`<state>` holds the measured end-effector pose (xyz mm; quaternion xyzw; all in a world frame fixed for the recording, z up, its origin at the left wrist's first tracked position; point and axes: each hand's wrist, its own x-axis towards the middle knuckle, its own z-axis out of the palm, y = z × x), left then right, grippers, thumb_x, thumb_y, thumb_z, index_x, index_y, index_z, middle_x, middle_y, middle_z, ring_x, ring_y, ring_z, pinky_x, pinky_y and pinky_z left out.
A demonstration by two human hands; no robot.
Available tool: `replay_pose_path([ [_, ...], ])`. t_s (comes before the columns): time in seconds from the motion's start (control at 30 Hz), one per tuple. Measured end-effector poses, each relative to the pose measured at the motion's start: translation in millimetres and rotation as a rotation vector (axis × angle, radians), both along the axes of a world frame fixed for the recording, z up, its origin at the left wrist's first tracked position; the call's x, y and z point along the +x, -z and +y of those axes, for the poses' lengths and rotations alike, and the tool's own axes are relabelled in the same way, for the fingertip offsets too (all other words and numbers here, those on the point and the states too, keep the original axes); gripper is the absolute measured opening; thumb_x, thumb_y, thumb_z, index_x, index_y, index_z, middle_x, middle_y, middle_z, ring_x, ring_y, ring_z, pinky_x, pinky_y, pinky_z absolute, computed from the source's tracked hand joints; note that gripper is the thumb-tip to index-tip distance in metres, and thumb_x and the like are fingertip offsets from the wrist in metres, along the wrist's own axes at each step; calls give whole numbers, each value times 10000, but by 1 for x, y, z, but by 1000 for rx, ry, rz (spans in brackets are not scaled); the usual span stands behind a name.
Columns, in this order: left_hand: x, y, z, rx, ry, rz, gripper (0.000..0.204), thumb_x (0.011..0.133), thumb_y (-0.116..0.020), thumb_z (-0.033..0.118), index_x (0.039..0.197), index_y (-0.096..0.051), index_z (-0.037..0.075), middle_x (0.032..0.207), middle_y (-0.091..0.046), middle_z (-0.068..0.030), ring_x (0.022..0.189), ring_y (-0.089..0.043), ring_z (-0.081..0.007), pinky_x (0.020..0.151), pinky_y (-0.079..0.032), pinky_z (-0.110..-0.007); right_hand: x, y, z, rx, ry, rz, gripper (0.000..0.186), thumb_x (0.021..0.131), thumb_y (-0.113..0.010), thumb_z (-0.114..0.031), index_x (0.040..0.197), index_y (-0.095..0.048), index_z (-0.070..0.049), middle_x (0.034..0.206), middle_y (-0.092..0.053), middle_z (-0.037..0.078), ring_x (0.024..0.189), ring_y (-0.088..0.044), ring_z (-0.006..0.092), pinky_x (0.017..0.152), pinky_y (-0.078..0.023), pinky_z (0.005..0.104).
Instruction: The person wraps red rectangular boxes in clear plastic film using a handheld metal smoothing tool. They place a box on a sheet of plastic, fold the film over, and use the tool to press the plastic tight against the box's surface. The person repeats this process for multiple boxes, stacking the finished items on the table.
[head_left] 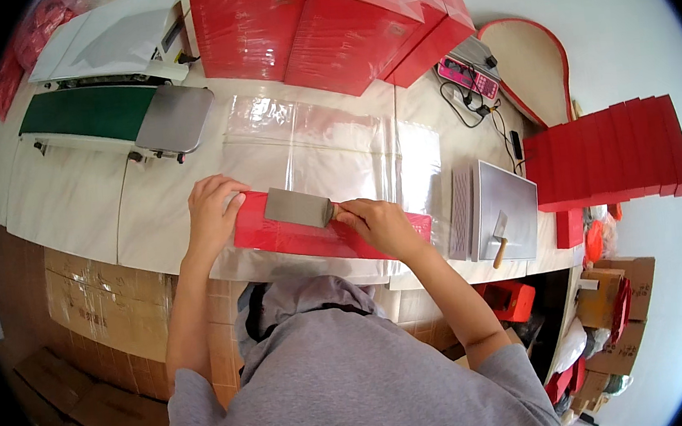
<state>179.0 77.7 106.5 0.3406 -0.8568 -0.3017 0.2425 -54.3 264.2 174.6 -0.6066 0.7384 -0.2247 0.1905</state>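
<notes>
A long, flat red box (294,242) lies near the front edge of the table, with clear plastic film about it. My left hand (214,206) grips its left end, fingers over the far corner and thumb at the side. In my right hand (379,224) is the handle of a scraper (298,207). Its wide grey blade lies flat over the top of the red box and points left. Most of the handle is hidden by my fingers. Clear plastic sheets (335,152) lie spread on the table just beyond the box.
Tall red boxes (356,27) stand at the back. A machine with a green belt (89,114) is at the left. To the right are a metal-topped plate (512,200) bearing a wooden-handled scraper (501,240), a stack of red boxes (610,154), and a pink power strip (467,77) with cords.
</notes>
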Motion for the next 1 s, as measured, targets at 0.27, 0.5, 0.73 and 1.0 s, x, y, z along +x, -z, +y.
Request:
replay_pose_path([
  [0.27,0,1,-1,-6,10,-16,128,843,-635,123,958,-692,119,1046,-635,-43,1119,-506,-274,1001,-341,-419,-11,0,14,35,87,12,232,933,-587,-284,984,-690,-82,874,-686,120,741,-647,347,638,-514,421],
  [0.5,1,0,0,5,7,-26,133,855,-628,134,974,-686,126,1076,-633,-59,1140,-502,-286,1005,-344,-420,-33,6,50,2,240,-10,240,935,-597,-270,985,-691,-54,874,-680,153,740,-645,360,670,-514,400],
  [0.73,5,3,0,20,-19,-16,207,845,-639,137,1050,-664,129,1116,-606,-75,1138,-492,-295,1015,-330,-431,-63,1,98,50,513,191,251,942,-597,-267,994,-689,-39,833,-666,194,749,-650,366,653,-507,398],
  [1.0,41,30,-8,578,-306,323,351,953,-597,276,1220,-568,51,1186,-601,-100,1103,-581,-207,909,-452,-357,13,1,59,25,250,-109,205,924,-631,-132,1083,-655,-3,878,-696,151,710,-659,191,647,-512,304],
])
